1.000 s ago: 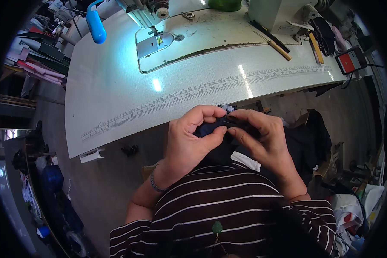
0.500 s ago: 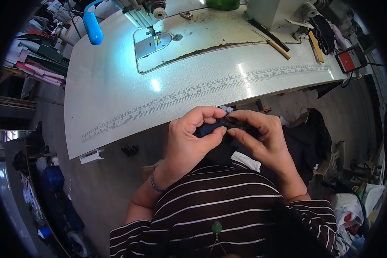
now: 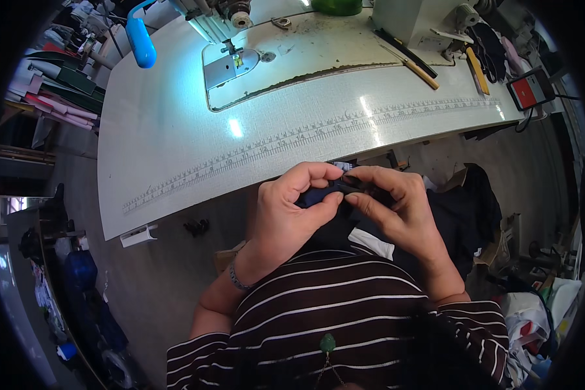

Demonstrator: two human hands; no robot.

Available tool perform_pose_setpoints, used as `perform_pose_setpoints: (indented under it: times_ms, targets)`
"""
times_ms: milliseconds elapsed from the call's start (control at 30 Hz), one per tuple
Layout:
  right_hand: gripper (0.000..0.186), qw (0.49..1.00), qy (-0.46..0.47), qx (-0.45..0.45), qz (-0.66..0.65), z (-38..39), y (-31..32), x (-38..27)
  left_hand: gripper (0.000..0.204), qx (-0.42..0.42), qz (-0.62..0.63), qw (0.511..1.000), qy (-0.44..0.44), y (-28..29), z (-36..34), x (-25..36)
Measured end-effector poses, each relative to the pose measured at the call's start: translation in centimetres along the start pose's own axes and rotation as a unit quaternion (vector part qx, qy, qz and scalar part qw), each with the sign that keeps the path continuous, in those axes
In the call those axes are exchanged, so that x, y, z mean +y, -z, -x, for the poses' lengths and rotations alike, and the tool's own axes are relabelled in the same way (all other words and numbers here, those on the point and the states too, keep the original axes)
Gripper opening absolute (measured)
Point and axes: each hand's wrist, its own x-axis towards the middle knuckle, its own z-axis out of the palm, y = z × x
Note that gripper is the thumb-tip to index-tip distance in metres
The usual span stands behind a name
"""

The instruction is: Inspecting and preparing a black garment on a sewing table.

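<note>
Dark navy fabric is pinched between my two hands, just off the near edge of the sewing table. My left hand grips it with thumb and fingertips pressed together. Opposite it, my right hand pinches the same cloth, fingertips almost touching those of the left. Whatever fine detail lies between the fingertips is too small to make out. More dark cloth hangs over my lap to the right, with a white piece showing below my right hand.
The sewing machine's presser foot stands under a lit lamp across the table. A printed ruler strip runs along its near side. An awl, a black tool and a yellow-handled cutter lie at right.
My left hand has shifted very slightly, still pinching the navy fabric. The right hand stays almost in place with its grip unchanged.
</note>
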Motion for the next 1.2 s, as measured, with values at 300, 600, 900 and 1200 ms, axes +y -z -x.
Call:
perform_pose_setpoints:
  times_ms: [300, 600, 900, 1200]
  targets:
    - [0.023, 0.996, 0.019, 0.028, -0.079, 0.1, -0.7, 0.6, 0.025, 0.012, 0.107, 0.994, 0.028, -0.1, -0.1, 0.0]
    - [0.025, 0.999, -0.005, -0.016, -0.03, -0.1, 0.3, 0.1, 0.026, 0.001, 0.087, 0.996, 0.034, -0.1, -0.1, -0.1]
    - [0.025, 0.999, -0.019, -0.03, -0.001, -0.3, 0.5, -0.6, 0.025, 0.008, 0.064, 0.998, 0.022, -0.1, -0.1, -0.5]
    - [0.024, 0.999, 0.033, 0.026, 0.001, 0.1, -0.6, 1.0, 0.024, 0.012, 0.061, 0.998, 0.02, -0.2, -0.2, -0.6]
